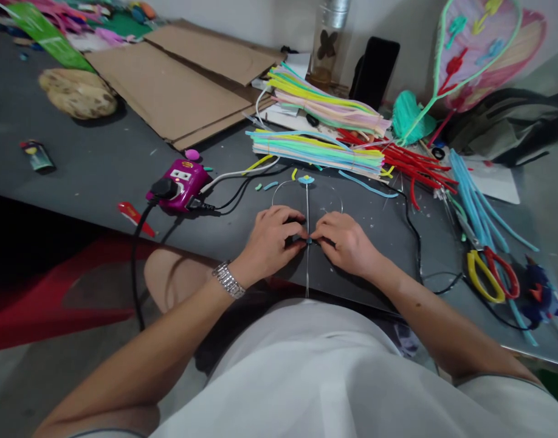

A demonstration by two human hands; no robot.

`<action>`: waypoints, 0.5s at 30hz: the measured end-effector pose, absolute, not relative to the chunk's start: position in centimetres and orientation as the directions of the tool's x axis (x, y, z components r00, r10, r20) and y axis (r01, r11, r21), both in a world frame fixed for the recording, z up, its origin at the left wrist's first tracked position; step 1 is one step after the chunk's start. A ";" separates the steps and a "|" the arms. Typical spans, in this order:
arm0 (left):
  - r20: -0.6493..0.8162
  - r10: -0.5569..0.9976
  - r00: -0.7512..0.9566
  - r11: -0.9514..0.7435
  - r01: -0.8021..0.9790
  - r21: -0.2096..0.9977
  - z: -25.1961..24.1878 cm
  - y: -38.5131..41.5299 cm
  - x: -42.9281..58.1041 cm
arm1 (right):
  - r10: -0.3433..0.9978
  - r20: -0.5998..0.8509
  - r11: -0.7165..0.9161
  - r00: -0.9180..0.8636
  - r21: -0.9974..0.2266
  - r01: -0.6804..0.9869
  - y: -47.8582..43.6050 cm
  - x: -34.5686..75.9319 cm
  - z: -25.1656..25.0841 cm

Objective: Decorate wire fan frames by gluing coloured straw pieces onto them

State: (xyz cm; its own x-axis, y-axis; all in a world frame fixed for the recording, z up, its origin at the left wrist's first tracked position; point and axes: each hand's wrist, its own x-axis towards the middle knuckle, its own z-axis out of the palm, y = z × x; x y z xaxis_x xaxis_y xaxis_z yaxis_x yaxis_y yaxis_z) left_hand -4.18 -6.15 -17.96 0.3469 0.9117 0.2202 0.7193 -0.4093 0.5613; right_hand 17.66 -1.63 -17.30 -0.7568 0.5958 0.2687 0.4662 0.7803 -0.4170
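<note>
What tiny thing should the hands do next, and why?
Maybe gently press the small blue piece against the thin stem, because fingertips of the left hand and right hand meet right there, though I can't tell how firmly it's held.

A small handicraft workspace is being shown here; whether it is being kept in a home or a workshop cannot be told. A dark grey table [101,161] is being crowded by bundled fuzzy stems [318,151], cardboard sheets [183,91], scissors [487,255] and a purple socket block [184,181]. A thin rod [307,204] is being worked by hand, and a leaf-shaped ornament [470,33] is being displayed near the plain wall [237,18].
</note>
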 end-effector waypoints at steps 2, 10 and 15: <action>0.217 0.911 0.350 -0.410 0.714 0.567 -17.9 -6.1 -4.2 | 0.567 0.271 0.811 -0.778 -0.348 0.470 -1.9 17.6 -17.4; 0.194 0.916 0.351 -0.395 0.701 0.594 -17.7 -5.9 -4.2 | 0.436 0.208 0.895 -0.875 0.002 0.447 -3.0 16.8 -16.8; 0.197 0.915 0.353 -0.397 0.700 0.593 -17.7 -6.0 -4.1 | 0.536 0.320 0.838 -0.782 -0.316 0.445 -2.0 17.8 -17.1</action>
State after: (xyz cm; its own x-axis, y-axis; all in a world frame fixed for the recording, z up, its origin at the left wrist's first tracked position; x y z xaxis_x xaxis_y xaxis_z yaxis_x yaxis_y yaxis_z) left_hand -4.14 -6.00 -17.66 0.3528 0.9148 0.1966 0.7000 -0.3975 0.5933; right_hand 17.83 -2.00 -17.11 -0.7816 0.5355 0.3198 0.4448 0.8380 -0.3160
